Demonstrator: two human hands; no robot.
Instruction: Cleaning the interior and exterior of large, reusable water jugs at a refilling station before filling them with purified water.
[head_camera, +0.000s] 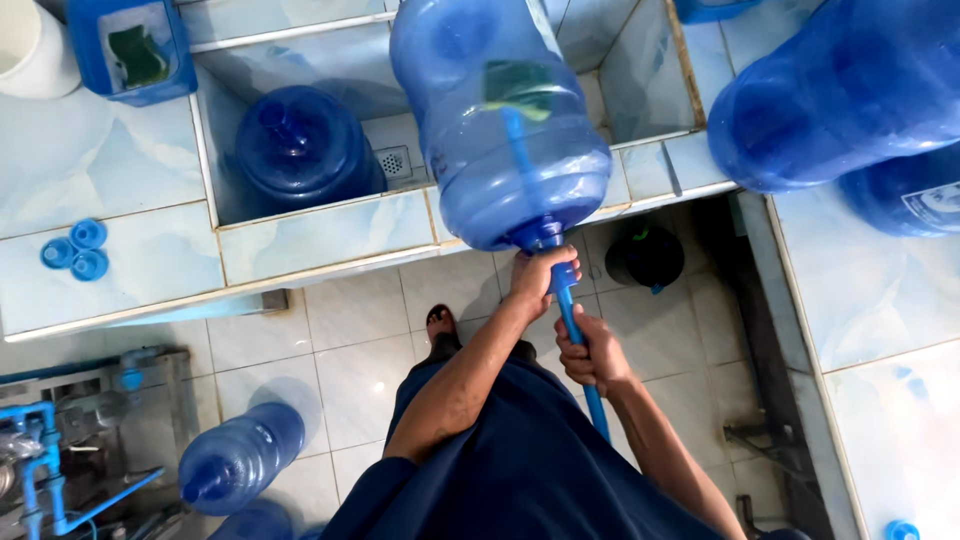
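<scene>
— Pale blue marbled tiles cover the counter (110, 180) across the upper part of the frame, with a sunken tiled basin (400, 215) cut into it and white floor tiles (340, 350) below. What stands out first?

— The big blue water jug (500, 130) at top centre. It lies tipped over the basin's front edge, neck pointing down toward the person. Through its clear wall a green scrub pad (520, 90) shows inside, fixed on a blue brush handle (575, 330) that runs out of the neck and down toward lower centre.

— And the hands?

— The left hand (538, 275) is curled right at the jug's neck, fingers wrapped where the handle enters — whether it grips the neck, the handle or both cannot be told. The right hand (590, 355) sits lower, fingers closed firmly round the handle.

— Anything else in the basin?

— A darker blue jug (300, 145) lies in its left part, beside a small drain grate (394, 162).

— Around the edges?

— Three blue caps (78, 250) cluster at the left of the counter. At upper left a blue tub (135, 45) holds a green sponge. More jugs (850, 90) are stacked at upper right, and another jug (240, 455) lies on the floor at lower left, near blue pipework (45, 470). The person's dark blue garment (520, 460) fills the bottom centre.
</scene>
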